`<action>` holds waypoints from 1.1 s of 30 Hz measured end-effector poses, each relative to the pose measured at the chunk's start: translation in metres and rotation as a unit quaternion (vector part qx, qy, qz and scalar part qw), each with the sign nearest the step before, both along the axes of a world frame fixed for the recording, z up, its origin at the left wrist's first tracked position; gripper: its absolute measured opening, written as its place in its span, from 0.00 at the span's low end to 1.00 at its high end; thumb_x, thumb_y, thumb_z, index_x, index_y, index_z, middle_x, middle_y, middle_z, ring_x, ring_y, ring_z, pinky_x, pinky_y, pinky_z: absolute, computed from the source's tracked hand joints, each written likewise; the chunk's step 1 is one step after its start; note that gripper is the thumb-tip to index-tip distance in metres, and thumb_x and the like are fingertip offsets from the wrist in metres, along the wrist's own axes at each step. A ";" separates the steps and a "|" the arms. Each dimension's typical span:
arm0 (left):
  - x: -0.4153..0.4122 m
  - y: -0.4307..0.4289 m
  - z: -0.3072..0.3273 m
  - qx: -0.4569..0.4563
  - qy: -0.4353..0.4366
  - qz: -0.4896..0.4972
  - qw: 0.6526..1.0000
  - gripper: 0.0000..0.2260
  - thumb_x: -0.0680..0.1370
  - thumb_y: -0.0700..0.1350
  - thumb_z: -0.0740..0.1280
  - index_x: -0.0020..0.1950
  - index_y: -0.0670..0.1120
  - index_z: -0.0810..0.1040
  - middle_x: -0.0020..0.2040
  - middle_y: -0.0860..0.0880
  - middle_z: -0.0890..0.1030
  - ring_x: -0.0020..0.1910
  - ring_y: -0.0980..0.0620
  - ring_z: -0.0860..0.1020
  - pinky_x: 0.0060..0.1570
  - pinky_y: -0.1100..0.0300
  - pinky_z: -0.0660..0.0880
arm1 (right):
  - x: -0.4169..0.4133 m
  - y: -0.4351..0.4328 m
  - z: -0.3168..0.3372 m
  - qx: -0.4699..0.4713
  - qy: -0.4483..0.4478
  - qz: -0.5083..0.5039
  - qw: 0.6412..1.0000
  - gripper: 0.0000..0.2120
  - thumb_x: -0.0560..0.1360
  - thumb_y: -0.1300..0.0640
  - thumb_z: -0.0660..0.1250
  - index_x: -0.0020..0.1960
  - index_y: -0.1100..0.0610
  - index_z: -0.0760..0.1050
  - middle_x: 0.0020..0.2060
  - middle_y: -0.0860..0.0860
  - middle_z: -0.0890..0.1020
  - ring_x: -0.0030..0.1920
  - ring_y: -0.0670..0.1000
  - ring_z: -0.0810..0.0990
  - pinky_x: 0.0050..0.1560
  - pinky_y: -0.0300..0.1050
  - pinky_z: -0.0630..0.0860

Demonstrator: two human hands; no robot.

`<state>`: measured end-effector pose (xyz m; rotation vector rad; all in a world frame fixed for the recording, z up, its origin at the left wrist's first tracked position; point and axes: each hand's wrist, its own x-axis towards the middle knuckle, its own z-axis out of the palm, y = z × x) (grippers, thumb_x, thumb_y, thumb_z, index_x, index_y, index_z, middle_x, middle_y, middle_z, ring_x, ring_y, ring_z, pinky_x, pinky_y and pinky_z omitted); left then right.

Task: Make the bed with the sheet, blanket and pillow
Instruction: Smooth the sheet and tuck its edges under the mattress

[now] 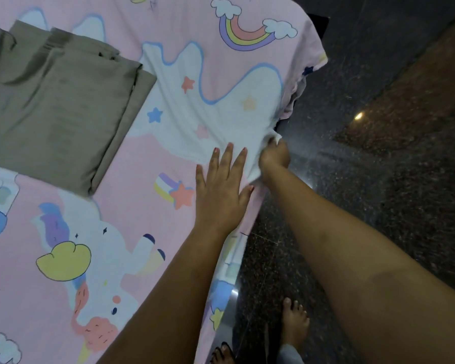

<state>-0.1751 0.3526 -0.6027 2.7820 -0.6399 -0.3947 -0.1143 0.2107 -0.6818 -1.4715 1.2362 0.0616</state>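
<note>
Nearest the camera the person's bare feet (296,321) stand on the dark speckled stone floor (378,153), just beside the bed's long side; from there both forearms reach forward over that side. The left hand (221,185) lies flat on the pink cotton sheet printed with unicorns, rainbows and stars (132,185), its fingers (229,156) straight and spread, pressing the cloth down a little in from the edge; just beside it, at the very edge, the right hand (275,153) has its fingers curled and pinches a small bunch of the sheet's white-printed border, where the cloth turns down over the side. The step in hand looks like tensioning and tucking the sheet along this side; to do it well, I judge, the flat palm should anchor the cloth while the pinching hand pulls away from it, so creases run out rather than gather; then both hands should work in short stretches toward the far corner (313,48), where the sheet hangs rumpled over the side. Farther in, a folded grey-brown fabric blanket (61,106) lies on top of the sheet, well apart from both hands; a hard pull might shift it, so gentle pulls seem safer; no pillow is in view.
</note>
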 end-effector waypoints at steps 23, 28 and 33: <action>0.101 -0.080 0.020 0.089 0.063 -0.030 0.994 0.31 0.80 0.59 0.53 0.77 0.57 0.37 0.77 0.53 0.36 0.76 0.45 0.35 0.71 0.37 0.45 | 0.087 -0.094 0.019 0.219 -0.058 0.017 0.974 0.44 0.63 0.24 0.57 0.72 0.49 0.65 0.66 0.51 0.74 0.62 0.56 0.75 0.62 0.56 0.73; 0.145 -0.113 0.019 0.071 0.042 -0.058 0.995 0.30 0.80 0.60 0.51 0.77 0.56 0.39 0.78 0.52 0.37 0.76 0.46 0.37 0.72 0.39 0.43 | 0.128 -0.117 0.033 0.085 -0.082 -0.050 0.992 0.21 0.78 0.44 0.59 0.64 0.56 0.72 0.57 0.56 0.80 0.55 0.57 0.79 0.60 0.55 0.76; 0.169 -0.120 0.021 0.055 0.046 -0.082 0.994 0.30 0.80 0.61 0.51 0.77 0.56 0.40 0.78 0.53 0.39 0.77 0.48 0.39 0.72 0.41 0.44 | 0.149 -0.132 0.031 -0.052 -0.035 -0.035 0.997 0.16 0.81 0.52 0.55 0.66 0.56 0.71 0.58 0.58 0.78 0.58 0.60 0.76 0.55 0.46 0.72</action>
